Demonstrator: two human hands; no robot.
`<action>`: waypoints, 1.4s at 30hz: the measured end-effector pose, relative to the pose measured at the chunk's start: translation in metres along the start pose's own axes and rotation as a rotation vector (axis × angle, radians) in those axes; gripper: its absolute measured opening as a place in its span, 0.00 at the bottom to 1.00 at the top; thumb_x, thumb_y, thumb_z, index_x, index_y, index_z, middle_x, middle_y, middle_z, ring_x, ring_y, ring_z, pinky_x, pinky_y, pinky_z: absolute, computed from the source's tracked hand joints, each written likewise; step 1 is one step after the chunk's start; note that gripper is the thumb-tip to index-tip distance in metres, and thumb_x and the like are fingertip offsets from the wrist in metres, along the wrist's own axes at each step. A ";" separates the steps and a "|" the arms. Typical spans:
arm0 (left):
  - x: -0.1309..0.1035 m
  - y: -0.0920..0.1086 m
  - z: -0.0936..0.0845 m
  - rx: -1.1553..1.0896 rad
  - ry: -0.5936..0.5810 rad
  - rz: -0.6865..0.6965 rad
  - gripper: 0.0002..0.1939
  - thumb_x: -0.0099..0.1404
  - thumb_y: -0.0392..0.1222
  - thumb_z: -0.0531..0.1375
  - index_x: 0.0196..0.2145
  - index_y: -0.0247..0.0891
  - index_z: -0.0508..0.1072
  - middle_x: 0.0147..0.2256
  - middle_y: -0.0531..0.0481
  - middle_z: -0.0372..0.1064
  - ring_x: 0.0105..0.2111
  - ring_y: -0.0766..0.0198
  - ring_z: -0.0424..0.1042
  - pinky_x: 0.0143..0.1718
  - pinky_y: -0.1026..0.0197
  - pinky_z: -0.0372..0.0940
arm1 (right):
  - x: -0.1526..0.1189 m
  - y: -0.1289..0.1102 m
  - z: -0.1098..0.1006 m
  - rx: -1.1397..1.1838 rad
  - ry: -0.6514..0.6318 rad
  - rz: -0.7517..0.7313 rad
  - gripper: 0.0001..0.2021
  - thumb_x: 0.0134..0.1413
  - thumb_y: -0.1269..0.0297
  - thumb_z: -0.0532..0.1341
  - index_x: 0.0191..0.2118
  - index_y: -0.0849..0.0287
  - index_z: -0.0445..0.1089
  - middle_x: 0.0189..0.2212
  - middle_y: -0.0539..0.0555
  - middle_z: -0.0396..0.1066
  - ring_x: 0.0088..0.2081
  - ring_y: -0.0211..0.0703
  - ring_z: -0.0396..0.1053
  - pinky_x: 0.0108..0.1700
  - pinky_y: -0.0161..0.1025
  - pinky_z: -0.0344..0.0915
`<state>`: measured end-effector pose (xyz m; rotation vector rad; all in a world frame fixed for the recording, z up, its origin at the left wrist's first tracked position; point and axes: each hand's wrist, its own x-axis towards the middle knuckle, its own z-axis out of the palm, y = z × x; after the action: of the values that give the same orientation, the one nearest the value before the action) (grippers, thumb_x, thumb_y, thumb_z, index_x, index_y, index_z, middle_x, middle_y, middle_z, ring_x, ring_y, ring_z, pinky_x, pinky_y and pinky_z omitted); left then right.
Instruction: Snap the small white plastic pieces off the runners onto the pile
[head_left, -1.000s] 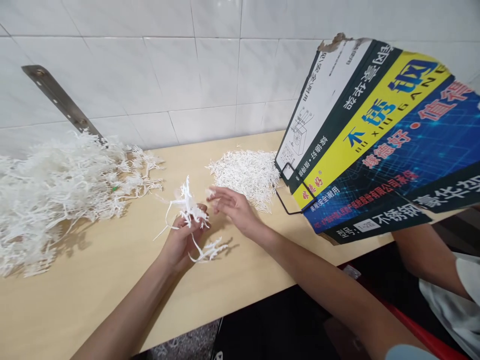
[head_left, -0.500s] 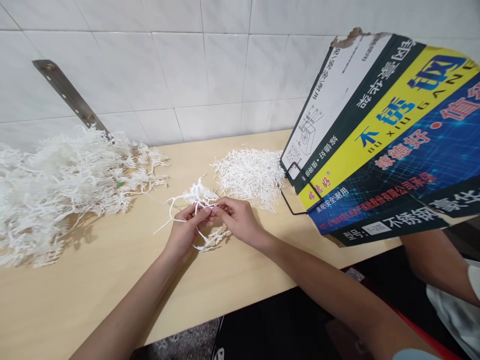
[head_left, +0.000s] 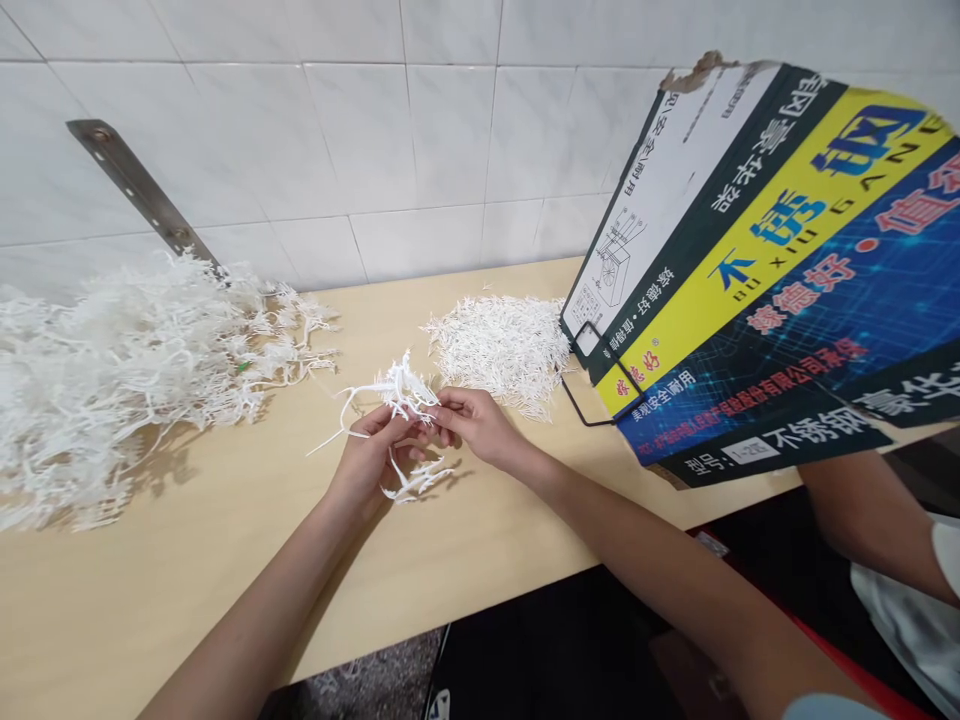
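My left hand [head_left: 369,455] is closed around a branching bunch of white plastic sprues [head_left: 405,390], whose thin runners stick out to the left and hang below the fingers. At the bunch's right side, my right hand [head_left: 476,425] pinches one of its tips between thumb and finger. Beyond my hands lies a flat heap of small white plastic pieces [head_left: 499,350]. On the left of the table spreads a large tangled pile of white branching sprues [head_left: 142,370].
A printed cardboard sheet [head_left: 780,290] stands tilted at the right, by a black wire stand [head_left: 589,400]. Behind it shows another person's arm [head_left: 870,525]. A metal bracket [head_left: 142,190] is fixed to the tiled wall [head_left: 420,140]. The wooden table [head_left: 360,590] ends just before me.
The bunch has turned a little in my left hand, with more of it showing above the fingers. My right fingers have shifted slightly along its right side.
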<state>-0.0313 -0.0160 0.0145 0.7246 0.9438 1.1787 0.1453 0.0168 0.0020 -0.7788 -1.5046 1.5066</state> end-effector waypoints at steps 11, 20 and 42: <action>-0.004 -0.005 0.005 -0.058 -0.064 0.027 0.09 0.58 0.38 0.72 0.33 0.28 0.80 0.30 0.43 0.76 0.30 0.64 0.76 0.33 0.66 0.73 | -0.005 0.007 0.012 0.183 -0.077 0.079 0.10 0.64 0.57 0.60 0.34 0.57 0.66 0.29 0.49 0.63 0.33 0.38 0.63 0.42 0.38 0.64; -0.003 -0.010 -0.002 -0.223 -0.075 -0.034 0.09 0.55 0.36 0.73 0.29 0.29 0.77 0.27 0.48 0.71 0.26 0.69 0.71 0.31 0.68 0.73 | -0.003 0.009 0.011 0.612 -0.100 0.153 0.06 0.55 0.65 0.64 0.32 0.59 0.67 0.26 0.47 0.56 0.29 0.36 0.56 0.34 0.35 0.60; 0.002 -0.013 -0.002 -0.179 -0.033 -0.026 0.12 0.61 0.44 0.72 0.39 0.33 0.79 0.36 0.47 0.77 0.33 0.69 0.76 0.38 0.68 0.73 | -0.011 0.002 0.016 -0.606 0.285 -0.390 0.08 0.66 0.59 0.62 0.43 0.54 0.77 0.40 0.55 0.77 0.39 0.44 0.73 0.42 0.41 0.69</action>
<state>-0.0274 -0.0171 0.0016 0.5844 0.8066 1.2079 0.1357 -0.0003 0.0002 -0.9255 -1.7788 0.6194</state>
